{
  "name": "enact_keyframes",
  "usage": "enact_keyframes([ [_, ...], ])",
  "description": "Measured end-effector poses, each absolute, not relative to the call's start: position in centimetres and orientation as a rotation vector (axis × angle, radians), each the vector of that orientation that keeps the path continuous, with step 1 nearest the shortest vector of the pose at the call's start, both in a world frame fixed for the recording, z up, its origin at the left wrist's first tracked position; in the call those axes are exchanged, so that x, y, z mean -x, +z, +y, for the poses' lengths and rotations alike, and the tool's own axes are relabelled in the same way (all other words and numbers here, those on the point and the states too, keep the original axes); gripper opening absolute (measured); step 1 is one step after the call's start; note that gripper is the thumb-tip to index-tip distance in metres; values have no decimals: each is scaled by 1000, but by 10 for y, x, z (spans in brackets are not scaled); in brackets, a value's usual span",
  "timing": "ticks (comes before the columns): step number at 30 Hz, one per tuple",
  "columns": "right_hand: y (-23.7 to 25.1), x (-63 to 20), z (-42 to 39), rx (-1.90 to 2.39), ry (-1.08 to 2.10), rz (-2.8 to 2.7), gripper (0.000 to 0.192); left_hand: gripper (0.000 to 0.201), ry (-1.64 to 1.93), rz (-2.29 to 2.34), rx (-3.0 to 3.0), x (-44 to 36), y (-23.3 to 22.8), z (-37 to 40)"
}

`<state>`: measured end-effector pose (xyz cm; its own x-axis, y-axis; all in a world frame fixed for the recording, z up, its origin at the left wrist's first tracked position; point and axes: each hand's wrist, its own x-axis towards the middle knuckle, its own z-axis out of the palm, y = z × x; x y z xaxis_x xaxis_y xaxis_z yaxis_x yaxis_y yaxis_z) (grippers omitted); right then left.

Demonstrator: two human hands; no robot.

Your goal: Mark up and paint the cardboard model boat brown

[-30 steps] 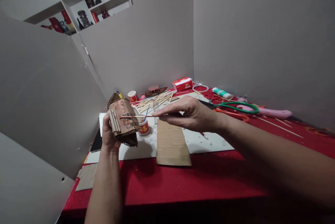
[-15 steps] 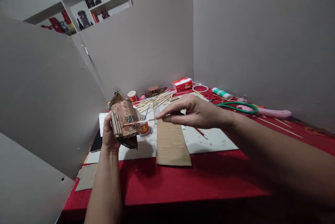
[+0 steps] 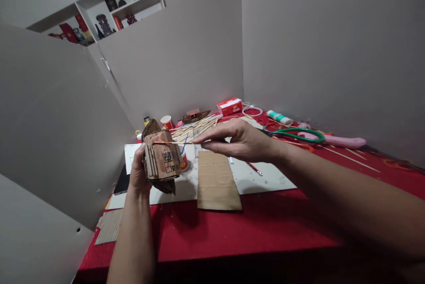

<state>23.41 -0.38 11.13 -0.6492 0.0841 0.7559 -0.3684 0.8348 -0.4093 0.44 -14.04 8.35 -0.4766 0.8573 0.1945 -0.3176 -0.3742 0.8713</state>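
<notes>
A small brown cardboard model boat with a curved roof and printed characters [image 3: 161, 159] is held up above the red felt-covered table [image 3: 252, 226] by the left hand [image 3: 138, 173], fingers wrapped around its back and clamped on it. A thin wooden skewer stick [image 3: 172, 143] is pinched between thumb and fingertips of the right hand [image 3: 241, 141], and its far end is laid across the top edge of the boat roof, touching it. Just behind the boat a red and white paper cup [image 3: 183, 160] can be seen on the white work mat [image 3: 265, 178], with a flat rectangular piece of corrugated cardboard [image 3: 216, 181] lying beside it. Further back a loose bundle of wooden skewers [image 3: 195, 128] is spread out, and green-handled scissors [image 3: 297, 134] are parked near the right wall
</notes>
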Motion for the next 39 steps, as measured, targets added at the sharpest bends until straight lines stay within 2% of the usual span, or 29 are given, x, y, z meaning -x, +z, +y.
enact_keyframes([
  [11,104,-228,-6,-167,677,-2095,22,42,1933,976,-814,0,81,-140],
  [14,106,-230,-5,-35,758,-1970,21,36,2015,913,-727,4,81,-141],
  [18,105,-229,-6,-85,966,-1872,23,46,1950,807,-638,10,81,-144],
  [21,101,-225,-5,-180,994,-1919,27,47,1874,743,-603,15,78,-146],
  [33,82,-211,-13,-379,561,-2183,35,27,1886,825,-715,20,66,-146],
  [39,70,-205,-13,-239,243,-2133,39,41,1811,849,-704,10,75,-139],
])
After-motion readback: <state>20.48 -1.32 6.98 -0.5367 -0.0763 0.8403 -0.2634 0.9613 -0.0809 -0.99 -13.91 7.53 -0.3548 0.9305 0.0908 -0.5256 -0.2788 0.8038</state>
